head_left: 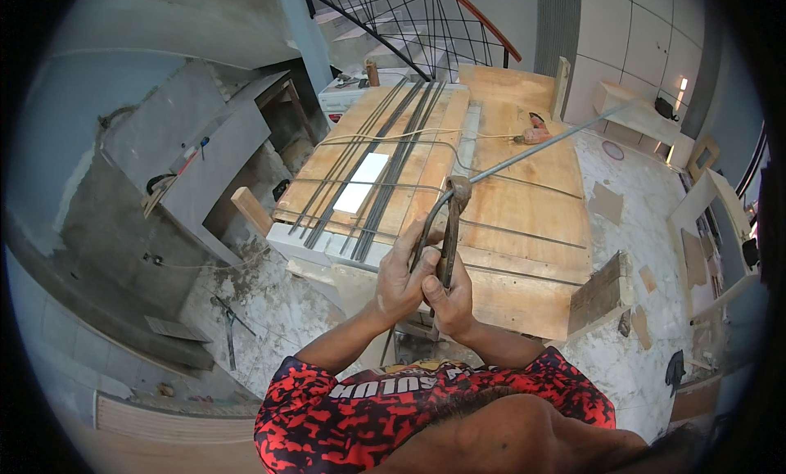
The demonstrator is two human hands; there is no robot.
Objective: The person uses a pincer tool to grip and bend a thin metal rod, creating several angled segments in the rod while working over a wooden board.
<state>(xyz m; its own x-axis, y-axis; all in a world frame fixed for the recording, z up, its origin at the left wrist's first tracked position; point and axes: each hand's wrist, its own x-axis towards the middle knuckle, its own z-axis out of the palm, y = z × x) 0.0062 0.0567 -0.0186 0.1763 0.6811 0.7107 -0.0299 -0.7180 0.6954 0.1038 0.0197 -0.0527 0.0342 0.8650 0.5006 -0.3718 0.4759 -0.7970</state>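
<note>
My left hand is closed around a dark, curved metal rod, and a thin length of it shows below my hands. My right hand, right beside it, grips the upright handle of a dark, worn metal hand tool. The tool's head is at the junction with a long grey metal bar that slants to the upper right. Behind them, several thin steel rods lie across plywood boards, along with a white rectangular piece. Exactly how bar and tool join is unclear.
An orange power tool with a pale cable sits on the plywood. Concrete counters stand left, a railed staircase behind, a white shelf unit right. Loose tools and scraps lie on the dusty floor.
</note>
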